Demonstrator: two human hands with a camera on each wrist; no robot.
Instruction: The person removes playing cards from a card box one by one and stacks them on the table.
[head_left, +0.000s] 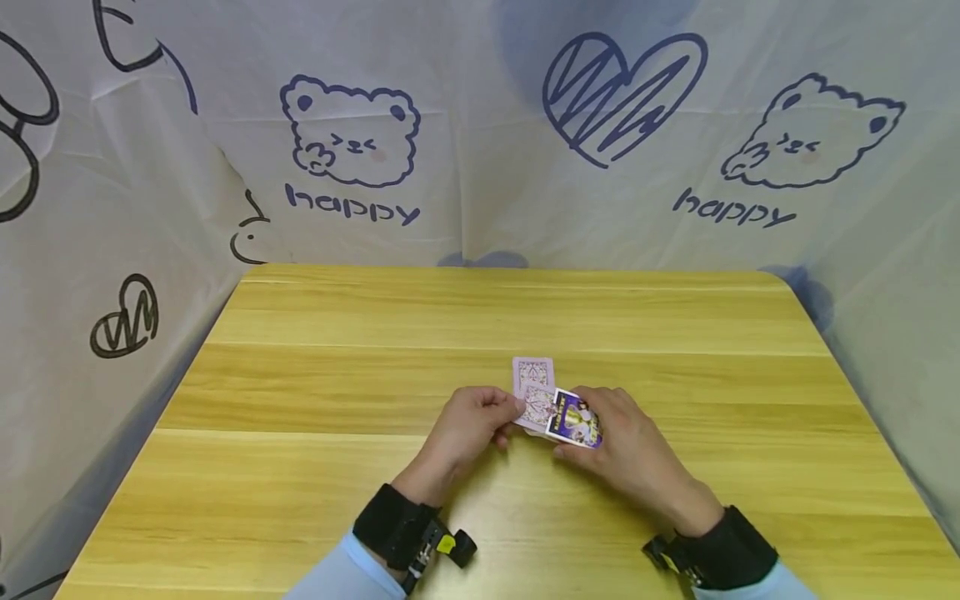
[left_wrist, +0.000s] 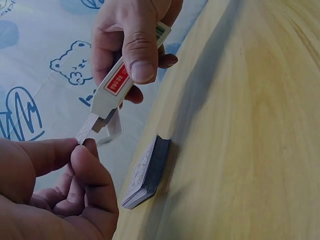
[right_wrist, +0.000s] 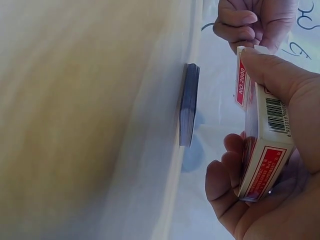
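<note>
My right hand [head_left: 633,446] grips a playing card box [head_left: 576,419], thumb along one edge and fingers on the other. Its printed face is purple and gold, while the narrow sides [right_wrist: 266,172] are white with red panels. From the box's open end, to the left, juts a playing card [head_left: 538,406] with a pale patterned back. Thumb and fingertips of my left hand [head_left: 467,427] pinch the free end of that card. In the left wrist view the flap [left_wrist: 113,127] hangs open beside the card. Just beyond, a squared deck of cards [head_left: 533,370] lies on the table.
The wooden table [head_left: 337,375] reaches back to a pale curtain [head_left: 480,142] with drawn bears and hearts. Both wrists carry black straps [head_left: 393,527] with small cameras. The deck [left_wrist: 147,175] stands low, close to both hands.
</note>
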